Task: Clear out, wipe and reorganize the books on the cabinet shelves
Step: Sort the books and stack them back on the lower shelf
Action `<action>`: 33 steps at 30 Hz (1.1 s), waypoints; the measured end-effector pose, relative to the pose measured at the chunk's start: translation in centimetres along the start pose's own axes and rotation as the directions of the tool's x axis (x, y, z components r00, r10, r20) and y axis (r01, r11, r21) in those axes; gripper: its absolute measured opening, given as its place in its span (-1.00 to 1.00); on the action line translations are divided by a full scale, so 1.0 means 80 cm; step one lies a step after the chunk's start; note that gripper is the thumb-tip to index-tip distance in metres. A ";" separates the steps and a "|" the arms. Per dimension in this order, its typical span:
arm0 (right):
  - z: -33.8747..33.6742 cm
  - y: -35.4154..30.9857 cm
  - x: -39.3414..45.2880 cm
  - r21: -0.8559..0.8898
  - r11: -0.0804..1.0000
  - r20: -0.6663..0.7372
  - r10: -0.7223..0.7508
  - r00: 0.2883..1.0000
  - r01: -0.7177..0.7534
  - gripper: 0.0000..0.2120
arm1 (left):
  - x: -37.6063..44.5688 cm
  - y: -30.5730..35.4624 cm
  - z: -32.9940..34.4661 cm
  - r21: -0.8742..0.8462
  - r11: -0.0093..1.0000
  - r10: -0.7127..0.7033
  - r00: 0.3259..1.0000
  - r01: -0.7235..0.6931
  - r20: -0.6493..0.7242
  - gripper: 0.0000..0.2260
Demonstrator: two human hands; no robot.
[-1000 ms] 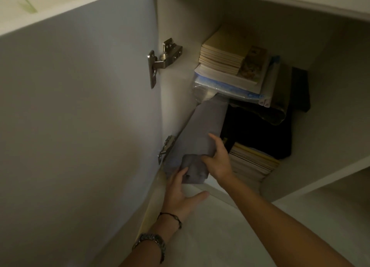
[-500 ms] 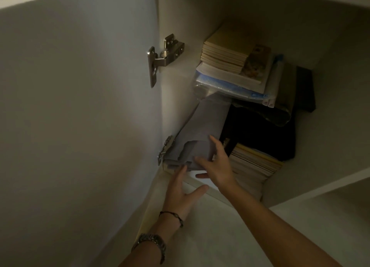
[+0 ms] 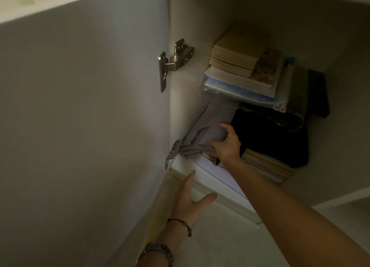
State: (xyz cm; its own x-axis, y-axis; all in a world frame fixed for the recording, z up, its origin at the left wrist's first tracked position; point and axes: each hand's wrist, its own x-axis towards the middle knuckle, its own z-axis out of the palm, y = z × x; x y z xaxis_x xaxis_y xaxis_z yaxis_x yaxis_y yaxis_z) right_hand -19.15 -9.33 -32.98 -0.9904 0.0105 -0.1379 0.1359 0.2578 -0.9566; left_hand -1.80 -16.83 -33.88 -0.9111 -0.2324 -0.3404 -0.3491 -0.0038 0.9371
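The right hand (image 3: pixel 226 144) sits at the centre of the frame, fingers curled round a grey cloth (image 3: pixel 202 138) bunched against the shelf (image 3: pixel 212 183) floor, its forearm running in from the lower right corner. The left hand (image 3: pixel 189 196) hovers below it, lower centre, fingers straight and thumb spread, holding nothing, just in front of the shelf's front edge; a cord bracelet (image 3: pixel 181 223) and a watch (image 3: pixel 160 250) ring the wrist.

Right of the gripping hand, a low stack of books (image 3: pixel 266 164) lies flat on the shelf, partly covered by a black bundle (image 3: pixel 270 134) whose make I cannot tell in the dim light. Above, upper right of centre, more books (image 3: pixel 238 52) are piled on papers and plastic sleeves (image 3: pixel 240 88); what carries that pile is hidden. The cloth's upper part runs up under the sleeves.

The open door (image 3: pixel 80 106) fills the left half of the frame, with an upper hinge (image 3: pixel 174 60) and a lower hinge (image 3: pixel 174 150) at the cabinet's side wall. The cloth lies beside the lower hinge, and bare shelf shows between the hands.
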 end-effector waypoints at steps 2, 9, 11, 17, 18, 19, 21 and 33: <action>0.001 0.001 0.012 0.020 1.000 -0.043 0.005 0.999 -0.004 -0.40 | 0.001 0.001 0.003 -0.004 1.000 -0.005 1.000 0.005 0.008 -0.31; -0.007 0.009 -0.024 0.026 0.996 0.068 -0.092 0.994 0.090 -0.27 | 0.001 -0.005 0.004 -0.001 1.000 -0.011 1.000 0.011 0.025 -0.30; -0.011 0.011 -0.030 0.006 0.992 0.051 -0.127 0.991 0.127 -0.31 | 0.000 -0.007 0.003 -0.005 1.000 -0.015 1.000 0.015 0.021 -0.31; -0.009 0.004 -0.022 -0.122 0.972 0.030 -0.198 0.980 0.200 -0.37 | 0.000 -0.008 0.004 -0.007 1.000 -0.024 1.000 0.024 0.015 -0.30; -0.009 0.002 -0.019 -0.130 0.972 0.024 -0.196 0.980 0.197 -0.38 | 0.000 -0.009 0.004 -0.008 1.000 -0.027 1.000 0.027 0.014 -0.30; -0.009 0.001 -0.015 -0.144 0.970 0.014 -0.195 0.981 0.195 -0.39 | 0.001 -0.010 0.004 -0.006 1.000 -0.029 1.000 0.029 0.012 -0.30; -0.009 -0.001 -0.006 -0.187 0.966 -0.006 -0.186 0.983 0.181 -0.39 | 0.003 -0.012 0.004 0.000 1.000 -0.032 0.999 0.032 0.006 -0.30; -0.038 -0.016 -0.010 -0.492 0.848 0.119 -0.159 0.980 0.198 -0.46 | 0.001 -0.016 0.005 0.114 0.993 -0.014 1.000 0.015 -0.010 -0.47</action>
State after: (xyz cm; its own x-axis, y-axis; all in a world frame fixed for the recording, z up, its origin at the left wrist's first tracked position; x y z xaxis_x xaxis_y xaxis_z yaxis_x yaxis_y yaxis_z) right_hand -18.59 -6.71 -30.86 -0.9892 -0.1461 -0.0137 -0.0929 0.6959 -0.7121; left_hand -1.49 -16.42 -35.12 -0.9038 -0.2418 -0.3531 -0.3858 0.1035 0.9167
